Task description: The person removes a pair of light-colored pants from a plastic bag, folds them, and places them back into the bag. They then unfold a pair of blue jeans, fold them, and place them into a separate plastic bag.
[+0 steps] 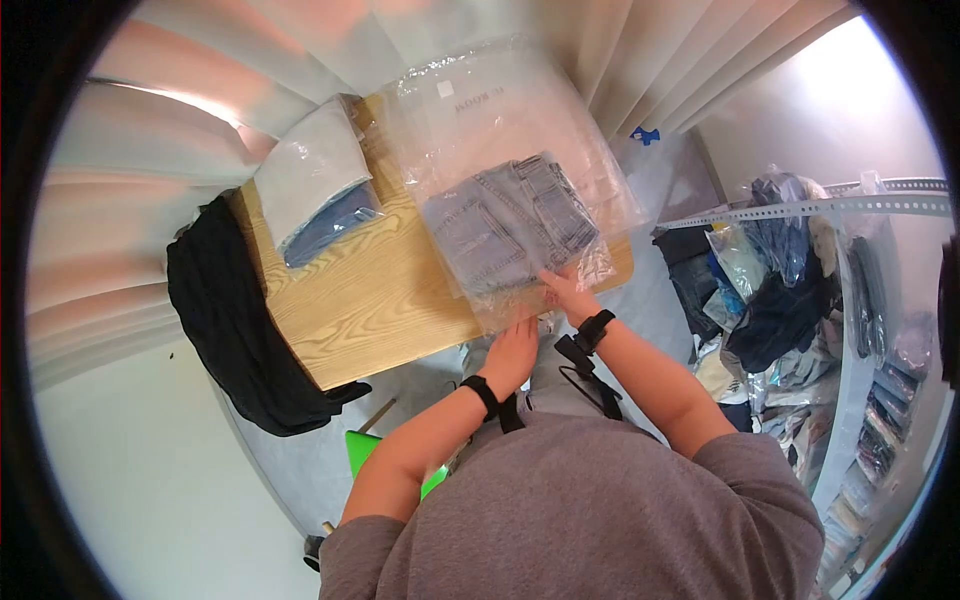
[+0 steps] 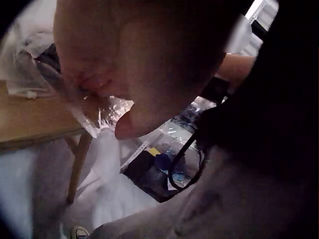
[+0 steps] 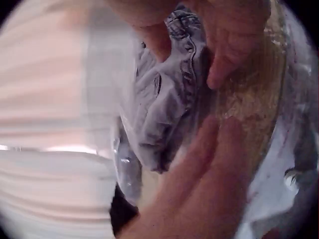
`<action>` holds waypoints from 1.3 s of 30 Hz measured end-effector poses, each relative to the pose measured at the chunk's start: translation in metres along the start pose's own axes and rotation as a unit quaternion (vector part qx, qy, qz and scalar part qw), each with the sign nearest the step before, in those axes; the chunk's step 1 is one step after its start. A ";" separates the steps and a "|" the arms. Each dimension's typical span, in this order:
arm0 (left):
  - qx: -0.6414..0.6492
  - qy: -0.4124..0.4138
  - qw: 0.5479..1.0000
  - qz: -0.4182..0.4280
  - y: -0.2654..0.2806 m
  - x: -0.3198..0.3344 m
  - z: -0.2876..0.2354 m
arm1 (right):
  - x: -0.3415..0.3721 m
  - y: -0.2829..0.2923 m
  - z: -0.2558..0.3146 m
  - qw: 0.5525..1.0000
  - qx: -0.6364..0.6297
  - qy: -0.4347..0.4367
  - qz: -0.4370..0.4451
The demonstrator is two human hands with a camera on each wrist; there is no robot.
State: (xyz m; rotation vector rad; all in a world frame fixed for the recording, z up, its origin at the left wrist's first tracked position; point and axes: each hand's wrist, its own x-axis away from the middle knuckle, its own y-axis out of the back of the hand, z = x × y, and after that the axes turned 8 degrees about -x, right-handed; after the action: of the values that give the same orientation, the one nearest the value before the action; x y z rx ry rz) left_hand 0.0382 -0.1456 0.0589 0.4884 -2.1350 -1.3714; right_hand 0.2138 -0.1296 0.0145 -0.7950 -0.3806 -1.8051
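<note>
Light-blue denim jeans (image 1: 500, 215) lie folded inside a clear plastic bag (image 1: 497, 308) on the table, its near end reaching the table's front edge. My left hand (image 1: 512, 352) holds that near end between thumb and fingers; in the left wrist view, shiny film shows beside the thumb (image 2: 127, 125). The right hand (image 1: 572, 297) is at the lower right corner of the jeans, fingers fairly straight. In the right wrist view, its spread thumb and fingers (image 3: 158, 44) rest about the denim, and the left hand's extended fingers (image 3: 209, 159) lie closer to the camera.
Under the jeans lies a larger printed clear bag (image 1: 520, 110) on the wooden table (image 1: 360, 320). To the left is another bagged garment (image 1: 320, 165), with black cloth (image 1: 235, 300) over the table's edge. A metal shelf (image 1: 800, 207) with bagged clothes stands right.
</note>
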 end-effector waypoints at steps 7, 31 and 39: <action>-0.097 0.054 0.993 -0.027 -0.015 -0.015 0.011 | -0.020 -0.015 0.001 0.895 -0.427 -0.087 0.097; -0.096 0.031 0.993 -0.053 -0.019 -0.013 0.017 | -0.066 -0.047 0.033 0.957 -0.288 -0.007 0.032; 0.390 0.079 0.910 0.114 0.077 0.042 0.089 | 0.091 0.034 0.145 0.934 0.145 -0.020 0.327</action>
State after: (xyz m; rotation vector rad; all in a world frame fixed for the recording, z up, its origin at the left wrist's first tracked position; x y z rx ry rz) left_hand -0.0505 -0.0743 0.1100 0.5906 -2.4432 -0.2899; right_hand 0.2749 -0.1196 0.1777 -0.6472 -0.3462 -1.0800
